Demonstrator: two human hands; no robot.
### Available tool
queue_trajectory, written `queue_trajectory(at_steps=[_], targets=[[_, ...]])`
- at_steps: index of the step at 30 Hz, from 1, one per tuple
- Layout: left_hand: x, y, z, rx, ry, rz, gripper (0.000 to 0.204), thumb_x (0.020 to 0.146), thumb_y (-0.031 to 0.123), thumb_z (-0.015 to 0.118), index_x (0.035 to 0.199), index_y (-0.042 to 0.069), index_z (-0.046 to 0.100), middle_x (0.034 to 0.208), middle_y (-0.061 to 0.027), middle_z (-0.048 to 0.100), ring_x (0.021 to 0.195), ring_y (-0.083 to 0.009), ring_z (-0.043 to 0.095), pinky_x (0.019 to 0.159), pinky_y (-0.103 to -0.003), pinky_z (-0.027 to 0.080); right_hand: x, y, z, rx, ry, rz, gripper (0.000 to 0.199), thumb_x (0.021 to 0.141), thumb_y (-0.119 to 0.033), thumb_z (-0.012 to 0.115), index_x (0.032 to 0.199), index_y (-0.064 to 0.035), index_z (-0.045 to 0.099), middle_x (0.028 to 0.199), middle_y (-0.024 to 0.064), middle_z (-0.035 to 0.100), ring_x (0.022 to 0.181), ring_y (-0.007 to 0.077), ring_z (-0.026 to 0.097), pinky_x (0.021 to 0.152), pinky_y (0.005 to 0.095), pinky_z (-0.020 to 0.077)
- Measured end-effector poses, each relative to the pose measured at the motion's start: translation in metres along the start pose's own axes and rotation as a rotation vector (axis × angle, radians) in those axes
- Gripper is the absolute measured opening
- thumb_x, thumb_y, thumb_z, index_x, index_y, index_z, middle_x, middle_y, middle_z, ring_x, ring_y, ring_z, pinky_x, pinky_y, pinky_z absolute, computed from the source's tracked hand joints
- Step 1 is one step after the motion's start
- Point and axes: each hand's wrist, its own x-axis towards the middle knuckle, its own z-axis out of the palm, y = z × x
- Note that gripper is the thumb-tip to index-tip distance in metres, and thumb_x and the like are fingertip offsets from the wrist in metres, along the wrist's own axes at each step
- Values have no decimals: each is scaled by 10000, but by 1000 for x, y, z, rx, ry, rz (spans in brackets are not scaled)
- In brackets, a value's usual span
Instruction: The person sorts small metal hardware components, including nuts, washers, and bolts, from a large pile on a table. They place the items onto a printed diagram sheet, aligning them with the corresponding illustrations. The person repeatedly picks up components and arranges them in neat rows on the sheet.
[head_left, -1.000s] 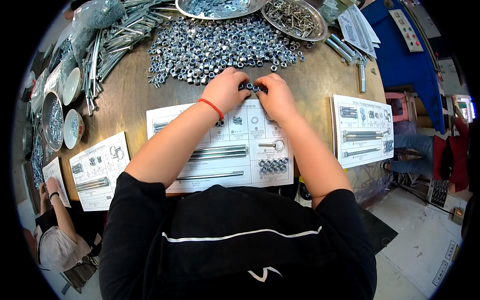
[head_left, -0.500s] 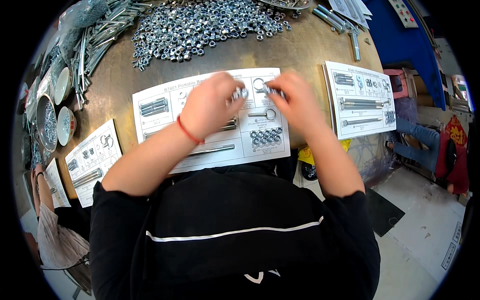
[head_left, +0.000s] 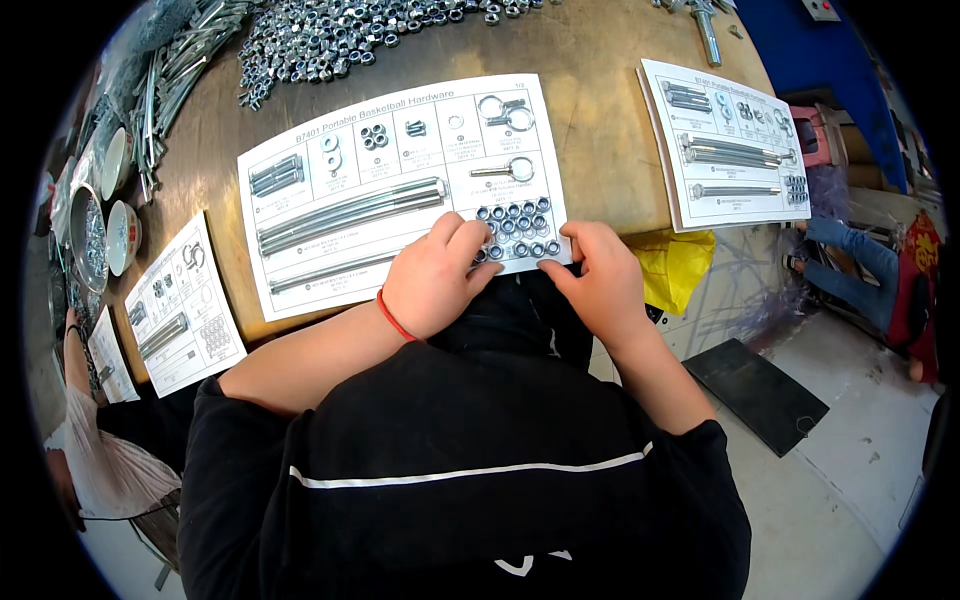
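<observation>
A white sheet (head_left: 365, 255) with hardware pictures in boxes lies on the table before me. In its near right corner, several nuts (head_left: 521, 215) with blue inner rings stand in rows. My left hand (head_left: 435, 277) rests at the left side of these rows, its fingers curled, thumb and index apart with nuts between the tips. At the sheet's right edge is my right hand (head_left: 603, 285), thumb and index parted around the corner. Nothing held shows in it. The left fingers hide part of the nearest rows.
A large heap of nuts (head_left: 330, 40) covers the far side, with long bolts (head_left: 185, 75) to its left. Bowls (head_left: 123, 238) stand at far left. Similar sheets (head_left: 725, 205) lie on both sides. A yellow bag (head_left: 675, 270) hangs below the table. At left shows another person's arm (head_left: 77, 355).
Both hands have come down from the sheet's upper part to the nuts in its near right corner. The metal pieces seen in their fingers no longer show there. The view has shifted.
</observation>
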Motion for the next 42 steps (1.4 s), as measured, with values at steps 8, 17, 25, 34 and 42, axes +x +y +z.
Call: queue_trajectory(at_steps=[8,17,25,34,42], targets=[[13,-1,16,29,87,34,321,739,159,832,921,59,586,831,-73,562,579,-190,572,531,-309,478,14,-3,17,121,-2,82,366,701,-117,833,948,-50,572,678,77,539,609,254,560,558,359,459],[-29,-24,-79,73,311,-158,393,785,127,801,1084,16,572,1000,-90,588,846,-171,605,670,-296,483,0,-10,4,48,64,129,443,727,-142,827,1071,-16,579,978,130,612,859,284,581,746,378,474],[-99,-90,-121,-646,529,-721,650,984,246,564,1494,-49,291,1557,-230,274,1447,-325,262,1179,-414,208,12,-29,29,116,126,159,507,832,-130,717,1269,22,509,1246,199,568,1137,341,539,998,430,411],[-92,-140,-170,-1551,684,-1074,551,949,281,465,1383,-59,471,1262,-126,591,1097,-235,550,1019,-331,402,36,-44,20,991,271,547,386,900,52,559,1270,31,451,1201,152,546,1069,173,567,914,300,470],[-66,-112,-183,-1849,347,-847,568,898,259,491,1386,-30,494,1258,-157,609,1122,-271,556,1026,-414,407,29,-25,-12,960,491,530,302,867,25,569,1168,14,546,1111,110,565,1053,176,536,964,312,417]])
